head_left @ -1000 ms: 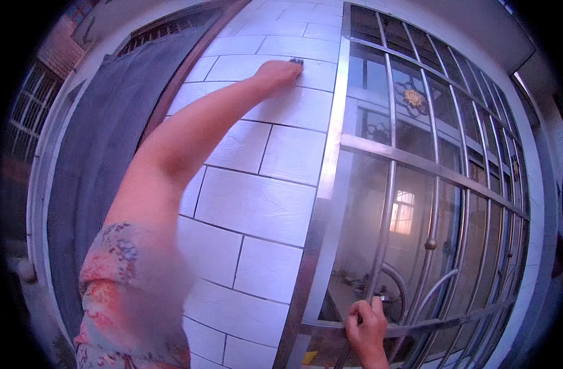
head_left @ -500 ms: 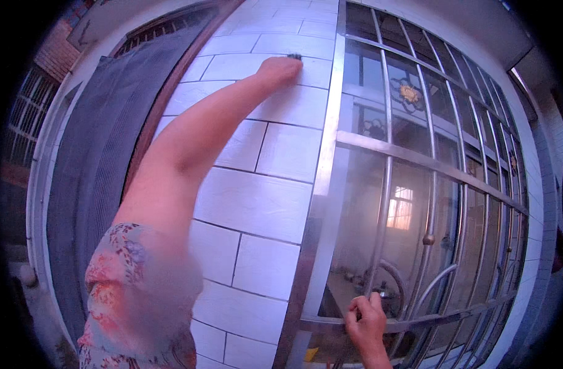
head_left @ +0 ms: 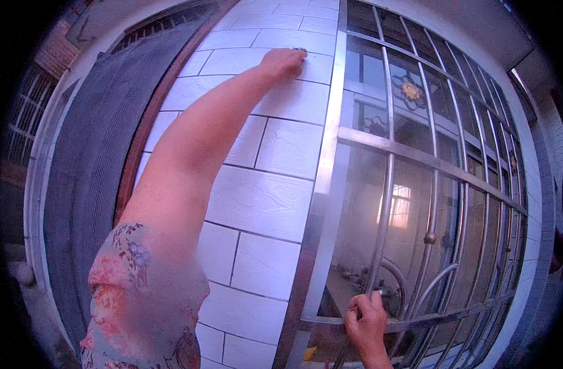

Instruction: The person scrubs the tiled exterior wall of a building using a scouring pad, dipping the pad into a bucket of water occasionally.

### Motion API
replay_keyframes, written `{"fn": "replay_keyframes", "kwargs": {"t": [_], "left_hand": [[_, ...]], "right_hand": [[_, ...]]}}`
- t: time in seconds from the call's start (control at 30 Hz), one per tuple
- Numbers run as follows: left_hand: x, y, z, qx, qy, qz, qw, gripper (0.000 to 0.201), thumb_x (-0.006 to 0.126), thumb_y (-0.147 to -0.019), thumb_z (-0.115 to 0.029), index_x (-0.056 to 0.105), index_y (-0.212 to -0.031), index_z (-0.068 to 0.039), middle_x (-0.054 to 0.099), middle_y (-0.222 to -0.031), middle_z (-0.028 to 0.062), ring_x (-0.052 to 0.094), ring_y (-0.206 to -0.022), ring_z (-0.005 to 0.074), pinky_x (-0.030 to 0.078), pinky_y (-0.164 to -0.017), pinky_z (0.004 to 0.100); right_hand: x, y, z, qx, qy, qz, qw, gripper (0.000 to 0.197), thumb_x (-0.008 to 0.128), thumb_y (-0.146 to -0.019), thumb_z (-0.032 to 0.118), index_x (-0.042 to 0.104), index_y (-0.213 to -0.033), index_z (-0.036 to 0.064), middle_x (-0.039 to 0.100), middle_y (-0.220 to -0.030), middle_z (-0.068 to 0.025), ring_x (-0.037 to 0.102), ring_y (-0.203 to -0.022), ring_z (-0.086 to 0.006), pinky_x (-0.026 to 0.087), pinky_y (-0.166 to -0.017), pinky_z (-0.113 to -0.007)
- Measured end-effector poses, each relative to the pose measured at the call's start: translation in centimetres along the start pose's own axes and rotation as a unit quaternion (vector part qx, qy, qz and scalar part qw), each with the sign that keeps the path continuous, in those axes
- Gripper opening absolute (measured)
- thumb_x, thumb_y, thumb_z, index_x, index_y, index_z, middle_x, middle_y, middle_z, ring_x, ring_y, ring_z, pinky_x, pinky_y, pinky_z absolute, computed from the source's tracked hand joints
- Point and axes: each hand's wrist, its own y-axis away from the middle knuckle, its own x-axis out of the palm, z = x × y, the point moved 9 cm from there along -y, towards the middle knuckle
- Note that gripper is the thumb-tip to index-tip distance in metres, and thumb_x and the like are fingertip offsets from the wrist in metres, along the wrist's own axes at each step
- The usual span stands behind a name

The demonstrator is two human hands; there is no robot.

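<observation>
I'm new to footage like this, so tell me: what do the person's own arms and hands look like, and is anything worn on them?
Both hands are bare: no gloves, rings or watch show. The left arm is uncovered up to the shoulder, where a short floral sleeve in pink, orange and grey begins. The left hand looks small at the arm's far end. Of the right hand only the fist and a bare wrist show.

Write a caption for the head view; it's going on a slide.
Left hand reaches high on the white tiled wall while the right hand grips the metal window grille.

door (head_left: 91, 184) left | tiled wall (head_left: 257, 203) middle | window grille (head_left: 416, 184) right
</observation>
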Motion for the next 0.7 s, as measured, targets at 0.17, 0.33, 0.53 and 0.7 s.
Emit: {"fn": "replay_keyframes", "kwargs": {"t": [0.17, 0.33, 0.53, 0.7], "left_hand": [[-0.2, 3.2, -2.5, 0.072, 0.011, 0.007, 0.997, 0.032, 0.043, -0.085, -0.004, 0.054, -0.115, -0.007, 0.058, -0.112, 0.0125, 0.056, -0.103, 0.0271, 0.043, -0.089, 0.0363], [-0.2, 6.4, -3.5, 0.151, 0.000, -0.137, 0.979, 0.022, 0.049, -0.077, -0.012, 0.057, -0.095, -0.003, 0.061, -0.098, 0.0146, 0.058, -0.092, 0.0317, 0.046, -0.078, 0.0418], [0.1, -0.7, -1.1, 0.110, 0.037, -0.120, 0.986, 0.024, 0.050, -0.075, -0.011, 0.057, -0.097, -0.006, 0.062, -0.096, 0.0147, 0.059, -0.091, 0.0323, 0.047, -0.076, 0.0415], [0.5, -1.0, -2.4, 0.045, 0.023, 0.015, 0.999, 0.032, 0.043, -0.087, -0.008, 0.051, -0.118, -0.008, 0.057, -0.113, 0.0143, 0.056, -0.102, 0.0287, 0.043, -0.088, 0.0378]], "right_hand": [[0.1, 0.3, -0.9, 0.008, -0.036, -0.005, 0.999, 0.012, 0.055, -0.064, -0.001, 0.055, -0.074, 0.0059, 0.045, -0.073, -0.0117, 0.052, -0.057, -0.0280, 0.041, -0.050, -0.038], [-0.5, 0.2, -0.6, 0.026, -0.019, -0.007, 0.999, 0.014, 0.055, -0.063, 0.000, 0.055, -0.075, 0.0073, 0.045, -0.074, -0.0115, 0.052, -0.058, -0.0293, 0.042, -0.051, -0.040], [0.2, 0.3, -0.1, 0.008, -0.010, 0.006, 1.000, 0.015, 0.055, -0.063, 0.000, 0.055, -0.077, 0.0072, 0.044, -0.074, -0.0118, 0.051, -0.057, -0.0288, 0.041, -0.050, -0.039], [0.1, 0.3, -0.3, -0.018, -0.002, -0.008, 1.000, 0.015, 0.053, -0.064, -0.003, 0.054, -0.076, 0.0053, 0.043, -0.071, -0.0121, 0.050, -0.056, -0.0270, 0.040, -0.049, -0.037]]}}
